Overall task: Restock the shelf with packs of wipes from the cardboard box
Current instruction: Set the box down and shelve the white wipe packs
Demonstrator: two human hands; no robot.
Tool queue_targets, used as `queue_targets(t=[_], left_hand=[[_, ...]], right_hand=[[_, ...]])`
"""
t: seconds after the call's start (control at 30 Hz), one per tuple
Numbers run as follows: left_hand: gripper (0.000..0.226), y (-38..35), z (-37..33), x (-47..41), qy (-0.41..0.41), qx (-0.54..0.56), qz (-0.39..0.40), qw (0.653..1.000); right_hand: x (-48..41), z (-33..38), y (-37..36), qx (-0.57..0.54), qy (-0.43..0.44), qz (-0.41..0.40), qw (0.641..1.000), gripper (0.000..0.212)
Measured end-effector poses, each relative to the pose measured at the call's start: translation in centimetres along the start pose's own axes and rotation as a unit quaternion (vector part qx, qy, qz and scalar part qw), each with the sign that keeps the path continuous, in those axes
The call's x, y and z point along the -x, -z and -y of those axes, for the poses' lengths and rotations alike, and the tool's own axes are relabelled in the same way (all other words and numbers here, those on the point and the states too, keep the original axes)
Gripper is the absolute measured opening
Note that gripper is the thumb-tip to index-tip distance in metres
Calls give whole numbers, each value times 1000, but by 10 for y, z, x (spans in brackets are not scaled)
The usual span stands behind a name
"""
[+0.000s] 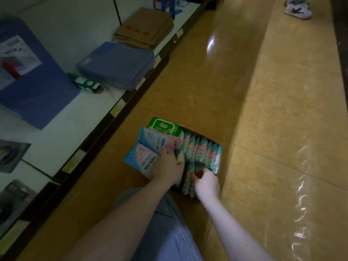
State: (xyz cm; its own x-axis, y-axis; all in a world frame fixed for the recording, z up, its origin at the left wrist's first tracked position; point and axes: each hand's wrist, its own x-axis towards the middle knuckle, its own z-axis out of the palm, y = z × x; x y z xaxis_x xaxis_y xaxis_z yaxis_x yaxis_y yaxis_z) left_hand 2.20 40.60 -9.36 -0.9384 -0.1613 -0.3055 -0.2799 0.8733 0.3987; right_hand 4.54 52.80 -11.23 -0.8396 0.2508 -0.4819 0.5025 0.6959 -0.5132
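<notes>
A low cardboard box [219,173] sits on the floor beside the shelf, packed with upright teal and pink wipe packs [202,152] in rows. A green pack [163,127] lies at its far end. My left hand [167,171] grips several blue and pink wipe packs [148,149], fanned out over the box's left side. My right hand [206,182] pinches the top of an upright pack [190,178] in the near row. The white shelf [62,136] runs along the left.
The shelf holds blue folders [116,65], a large blue item [33,91], a small green box [84,83] and flattened cardboard [145,29]. Yellow price tags line its front edge. Tan tiled floor stretches to the right. Another person's white shoes [298,10] stand far off.
</notes>
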Motion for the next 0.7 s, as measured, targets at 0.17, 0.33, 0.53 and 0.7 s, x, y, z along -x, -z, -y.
queue_targets(t=[0.17,0.33,0.53,0.7], left_hand=[[14,31,11,10,29,261,-36,964],[26,60,17,9,145,552,-14,821],[34,91,18,6,232,651,38,722],[59,137,1,13,180,726,88,658]], right_hand=[[4,16,-9,119,21,-26,992,33],[9,33,-4,53,-4,-11,999,34],[8,57,27,-74,28,-28,996,39],[18,109,55,-238,105,-10,965,29]])
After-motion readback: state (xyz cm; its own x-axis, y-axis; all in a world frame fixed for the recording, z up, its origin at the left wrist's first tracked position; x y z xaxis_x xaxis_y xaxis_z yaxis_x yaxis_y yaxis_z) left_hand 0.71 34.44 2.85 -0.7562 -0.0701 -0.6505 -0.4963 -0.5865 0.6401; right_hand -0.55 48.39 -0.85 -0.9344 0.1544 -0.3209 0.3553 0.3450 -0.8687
